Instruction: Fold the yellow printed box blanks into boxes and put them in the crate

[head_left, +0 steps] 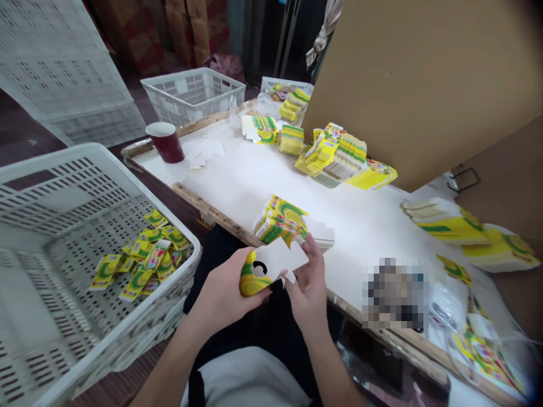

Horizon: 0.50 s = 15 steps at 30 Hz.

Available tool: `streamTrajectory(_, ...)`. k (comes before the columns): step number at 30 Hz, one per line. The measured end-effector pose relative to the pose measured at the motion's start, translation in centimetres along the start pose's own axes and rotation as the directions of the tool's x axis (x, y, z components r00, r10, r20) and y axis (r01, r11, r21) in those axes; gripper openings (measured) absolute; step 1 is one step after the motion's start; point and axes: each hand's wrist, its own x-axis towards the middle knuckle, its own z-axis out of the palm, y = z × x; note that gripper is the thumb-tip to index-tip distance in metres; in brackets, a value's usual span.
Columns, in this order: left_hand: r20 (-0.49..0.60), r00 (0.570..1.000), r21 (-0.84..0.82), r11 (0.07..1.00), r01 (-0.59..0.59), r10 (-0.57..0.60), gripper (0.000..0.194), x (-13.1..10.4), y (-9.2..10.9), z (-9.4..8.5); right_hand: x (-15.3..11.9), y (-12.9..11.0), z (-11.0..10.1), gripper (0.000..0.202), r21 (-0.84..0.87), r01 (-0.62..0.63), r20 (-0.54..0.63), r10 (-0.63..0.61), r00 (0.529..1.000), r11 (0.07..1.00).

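1. Head view, the hold: one yellow-and-green folding carton [271, 260] is held above the lap, at the near edge of the white counter [254, 178]. The left hand [227, 285] has its grip curled around the printed body; the right hand [309, 282] has its grip nearly closed, finger and thumb on the white end flaps.

2. Handling: the carton should be very light, its thin card springy along the folds and a little slick on the printed face. The flaps probably crease or tear easily, and a hard squeeze could crush the body. It is best held by the side panels, with light fingertips on the flaps.

3. Counts: one carton in the hands; one short carton stack [280, 220] just beyond them; one burgundy mug [169, 147] at the far left of the counter. One white crate [76, 198] stands near left, with roughly a dozen small cartons [155, 257] overlapping too much for an exact count. Two more crates [173, 107] show at the far side.
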Motion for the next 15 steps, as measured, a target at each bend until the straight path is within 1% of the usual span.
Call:
streamTrajectory(2,0.015,0.997,0.015,0.997,-0.073,0.073,0.063,0.0,0.1,0.5,-0.1,0.2,0.7,0.059,0.09,-0.133,0.105,0.123,0.987,0.987)
streamTrajectory(4,0.022,0.988,0.016,0.988,-0.155,0.155,0.065,0.0,0.2,1.0,0.0,0.3,1.2,0.05,0.144,-0.241,0.227,0.205,0.952,0.96)
streamTrajectory(6,0.003,0.979,0.012,0.979,-0.205,0.204,0.058,0.0,0.2,1.4,0.1,0.6,1.4,0.046,0.198,-0.314,0.321,0.241,0.916,0.928)
streamTrajectory(8,-0.022,0.978,0.009,0.978,-0.208,0.208,0.048,0.0,0.0,1.5,0.1,1.0,1.5,0.048,0.247,-0.353,0.364,0.251,0.897,0.902)
streamTrajectory(10,-0.018,0.984,-0.006,0.984,-0.179,0.179,0.044,0.1,-0.1,1.2,0.0,1.2,1.5,0.052,0.271,-0.338,0.358,0.232,0.904,0.901)
streamTrajectory(12,0.028,0.99,-0.041,0.99,-0.135,0.136,0.042,0.3,-0.2,1.0,-0.1,1.1,1.3,0.057,0.235,-0.27,0.354,0.176,0.919,0.934)
streamTrajectory(14,0.065,0.992,-0.088,0.991,-0.103,0.108,0.041,0.4,-0.3,1.0,-0.2,0.6,1.1,0.06,0.112,-0.13,0.378,0.078,0.923,0.985)
streamTrajectory(15,0.058,0.993,-0.108,0.989,-0.097,0.104,0.043,0.4,-0.4,1.1,-0.1,0.3,1.0,0.061,0.043,-0.044,0.398,0.023,0.917,0.998)
